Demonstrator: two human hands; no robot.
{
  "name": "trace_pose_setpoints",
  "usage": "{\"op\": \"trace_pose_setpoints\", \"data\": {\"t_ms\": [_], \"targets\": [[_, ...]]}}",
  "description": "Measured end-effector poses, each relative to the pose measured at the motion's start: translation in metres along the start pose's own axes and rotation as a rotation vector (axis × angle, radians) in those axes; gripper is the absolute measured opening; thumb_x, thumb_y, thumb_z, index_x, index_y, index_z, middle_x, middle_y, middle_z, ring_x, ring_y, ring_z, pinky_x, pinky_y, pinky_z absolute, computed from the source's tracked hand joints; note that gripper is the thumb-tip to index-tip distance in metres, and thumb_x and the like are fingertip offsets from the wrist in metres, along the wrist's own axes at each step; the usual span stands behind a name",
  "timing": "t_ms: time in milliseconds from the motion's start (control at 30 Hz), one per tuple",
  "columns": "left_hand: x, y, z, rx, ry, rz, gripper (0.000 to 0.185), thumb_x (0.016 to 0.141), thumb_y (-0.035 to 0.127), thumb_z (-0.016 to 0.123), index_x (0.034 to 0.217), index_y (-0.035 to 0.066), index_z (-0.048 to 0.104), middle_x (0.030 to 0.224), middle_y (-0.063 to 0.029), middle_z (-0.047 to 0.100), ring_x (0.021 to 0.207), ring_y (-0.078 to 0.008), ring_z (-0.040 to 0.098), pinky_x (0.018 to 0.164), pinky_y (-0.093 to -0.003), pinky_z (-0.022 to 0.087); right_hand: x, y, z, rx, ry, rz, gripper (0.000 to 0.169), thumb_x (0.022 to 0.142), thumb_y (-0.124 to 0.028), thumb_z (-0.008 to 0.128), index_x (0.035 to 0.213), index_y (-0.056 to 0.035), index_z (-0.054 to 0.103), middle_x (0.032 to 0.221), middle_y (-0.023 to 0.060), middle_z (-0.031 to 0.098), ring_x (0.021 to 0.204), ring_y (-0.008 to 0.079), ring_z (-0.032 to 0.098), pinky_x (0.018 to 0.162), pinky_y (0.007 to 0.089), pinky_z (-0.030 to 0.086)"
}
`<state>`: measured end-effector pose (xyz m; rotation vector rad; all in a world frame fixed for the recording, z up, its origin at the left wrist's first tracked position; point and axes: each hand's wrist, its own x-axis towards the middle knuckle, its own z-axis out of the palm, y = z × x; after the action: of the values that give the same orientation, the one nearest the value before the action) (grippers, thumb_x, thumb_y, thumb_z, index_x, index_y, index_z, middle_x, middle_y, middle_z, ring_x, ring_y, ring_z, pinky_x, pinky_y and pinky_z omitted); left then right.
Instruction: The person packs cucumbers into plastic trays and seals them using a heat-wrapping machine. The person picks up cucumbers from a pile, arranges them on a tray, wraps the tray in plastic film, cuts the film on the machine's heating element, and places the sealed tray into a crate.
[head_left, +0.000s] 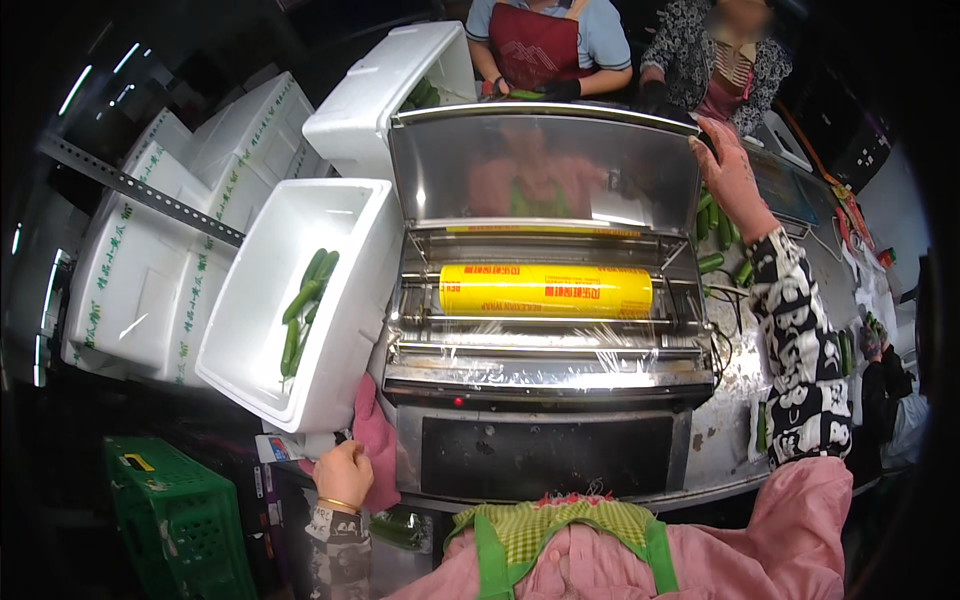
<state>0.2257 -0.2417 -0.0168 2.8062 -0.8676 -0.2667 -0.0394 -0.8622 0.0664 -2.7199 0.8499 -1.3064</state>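
Note:
In front of me stands a metal film-wrapping machine (555, 405) with its lid (547, 169) raised. A yellow roll of cling wrap (546, 291) lies across its rollers, and clear film stretches over the front bars. My right hand (726, 169), in a pinkish glove, rests at the lid's upper right corner; whether it grips the lid is unclear. My left hand (343, 474), bare with a gold bangle, is curled at the lower left beside a pink cloth (376, 442), near a small dark thing at its fingertips. A packed bundle of cucumbers (401, 529) lies below the cloth.
White foam boxes stand at the left; the nearest box (247, 300) holds several cucumbers (306, 300). A green crate (180, 525) is at the lower left. Loose cucumbers (712, 221) lie right of the machine. Two people stand beyond it, and another person's hand (871, 341) is at the right.

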Motion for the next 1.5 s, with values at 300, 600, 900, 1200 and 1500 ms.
{"op": "trace_pose_setpoints", "data": {"t_ms": [300, 600, 900, 1200, 1500], "targets": [[0.021, 0.016, 0.015, -0.142, 0.232, 0.126, 0.014, 0.083, 0.013, 0.065, 0.091, 0.003, 0.071, 0.075, -0.0137, 0.067, 0.073, -0.0360, 0.064, 0.069, -0.0459, 0.050, 0.030, 0.038, 0.006, -0.131, -0.264, 0.178, 0.034, 0.101, -0.039, 0.053, 0.114, -0.0100, 0.063, 0.108, 0.0164, 0.067, 0.104, 0.0353, 0.064, 0.088, 0.0431, 0.049], [0.007, 0.043, 0.012, -0.419, 0.426, 0.147, 0.009, 0.087, 0.007, 0.068, 0.094, 0.001, 0.069, 0.077, -0.0102, 0.064, 0.068, -0.0261, 0.062, 0.063, -0.0367, 0.049, -0.084, -0.078, -0.096, -0.063, -0.213, -0.019, 0.034, 0.090, -0.007, 0.067, 0.123, -0.0054, 0.060, 0.111, 0.0134, 0.063, 0.101, 0.0294, 0.062, 0.089, 0.0394, 0.046], [0.019, 0.068, 0.013, -0.399, 0.506, 0.285, 0.010, 0.087, 0.006, 0.069, 0.096, 0.003, 0.070, 0.077, -0.0077, 0.064, 0.073, -0.0251, 0.060, 0.068, -0.0378, 0.048, -0.204, -0.126, -0.078, -0.253, -0.166, 0.041, 0.044, 0.088, -0.005, 0.066, 0.131, -0.0067, 0.055, 0.120, 0.0142, 0.056, 0.120, 0.0369, 0.047, 0.105, 0.0465, 0.036], [0.015, 0.066, 0.017, -0.376, 0.464, 0.298, 0.013, 0.087, 0.005, 0.068, 0.099, 0.001, 0.070, 0.082, -0.0099, 0.065, 0.078, -0.0285, 0.060, 0.071, -0.0391, 0.048, -0.232, -0.139, -0.081, -0.183, -0.285, 0.084, 0.039, 0.085, 0.004, 0.061, 0.123, -0.0032, 0.059, 0.120, 0.0157, 0.057, 0.122, 0.0393, 0.047, 0.104, 0.0466, 0.040], [0.101, 0.094, -0.009, -0.172, 0.427, 0.751, 0.049, 0.087, -0.009, 0.051, 0.134, 0.000, 0.054, 0.132, -0.0190, 0.059, 0.131, -0.0422, 0.048, 0.108, -0.0484, 0.036, -0.212, -0.153, -0.059, -0.289, -0.229, 0.006, 0.016, 0.081, -0.004, 0.061, 0.097, -0.0053, 0.064, 0.108, 0.0111, 0.061, 0.114, 0.0365, 0.054, 0.096, 0.0476, 0.042]]}}
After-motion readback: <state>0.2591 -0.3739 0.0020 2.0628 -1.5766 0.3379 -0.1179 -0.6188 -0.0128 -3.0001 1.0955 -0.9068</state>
